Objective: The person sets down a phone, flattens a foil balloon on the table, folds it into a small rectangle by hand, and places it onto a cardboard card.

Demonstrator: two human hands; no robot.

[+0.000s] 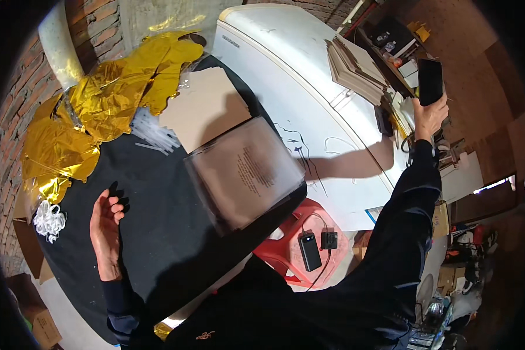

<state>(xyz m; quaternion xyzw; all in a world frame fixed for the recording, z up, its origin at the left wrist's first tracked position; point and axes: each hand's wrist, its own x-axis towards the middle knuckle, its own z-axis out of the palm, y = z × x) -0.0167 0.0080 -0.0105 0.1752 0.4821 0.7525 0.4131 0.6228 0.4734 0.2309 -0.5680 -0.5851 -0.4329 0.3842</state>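
My right hand (430, 119) is stretched far out to the right and grips a dark smartphone (430, 81) by its lower end, above the cluttered shelf beside the white chest freezer. Over the black tablecloth (151, 192) my left hand (106, 227) hangs with loosely curled fingers and nothing in it. A stack of clear plastic bags (245, 175) with printing lies on the table's right side. Beige cardboard sheets (207, 105) lie partly under the bags. Crumpled gold foil (114, 87) spreads along the far left, beside a bundle of thin white strips (154, 133).
White string (49, 220) lies at the table's left edge. The white chest freezer (309, 76) carries stacked cardboard (359, 73). A red plastic stool (291, 245) holds a black power bank (310, 251) and a small cabled black box (329, 239). Brick wall stands left.
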